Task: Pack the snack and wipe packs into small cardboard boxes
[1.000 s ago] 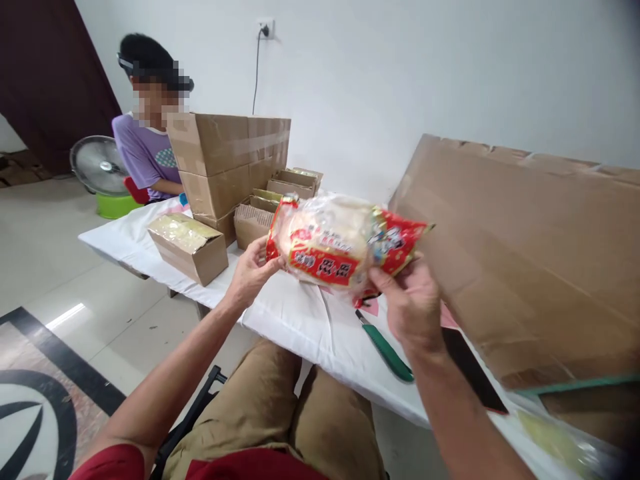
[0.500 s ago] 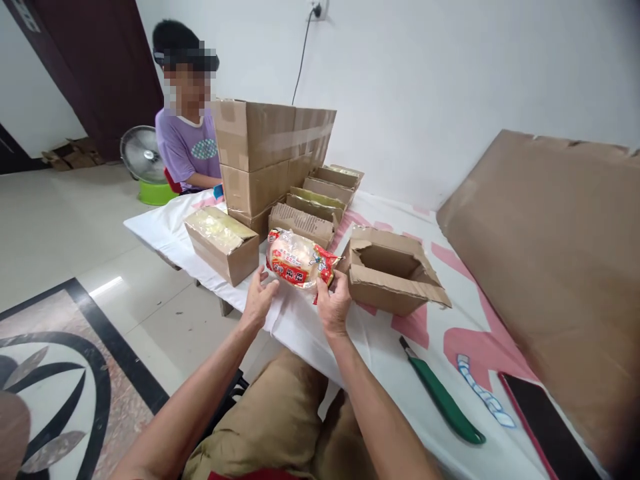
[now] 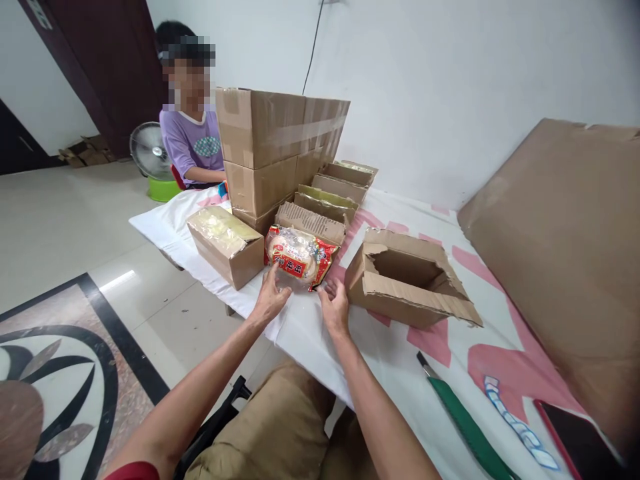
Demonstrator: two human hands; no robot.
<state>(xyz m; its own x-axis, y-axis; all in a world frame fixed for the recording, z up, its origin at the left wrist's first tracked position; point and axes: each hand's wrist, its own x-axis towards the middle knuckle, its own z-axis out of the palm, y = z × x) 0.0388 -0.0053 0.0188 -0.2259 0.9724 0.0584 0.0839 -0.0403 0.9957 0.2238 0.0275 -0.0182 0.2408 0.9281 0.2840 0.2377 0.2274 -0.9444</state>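
A red and clear food packet [image 3: 299,255] rests on the white cloth, leaning on a row of small cartons [image 3: 320,200]. My left hand [image 3: 271,298] lies just under it with its fingers stretched out, the tips touching the packet's lower edge. My right hand [image 3: 336,308] is flat and open at the packet's lower right corner, holding nothing. An empty open carton [image 3: 406,293] with torn flaps stands right of that hand. A taped shut carton [image 3: 226,243] sits left of the packet.
Two big stacked cartons [image 3: 270,147] stand behind the row. A large cardboard sheet [image 3: 565,253] leans at the right. A green-handled knife [image 3: 470,427] and a dark phone [image 3: 580,440] lie near the table's front edge. A person in a purple shirt [image 3: 193,140] sits at the far end, beside a fan [image 3: 149,150].
The packet went from held up before me down onto the table against the row of cartons. Both hands have loosened from it and opened.
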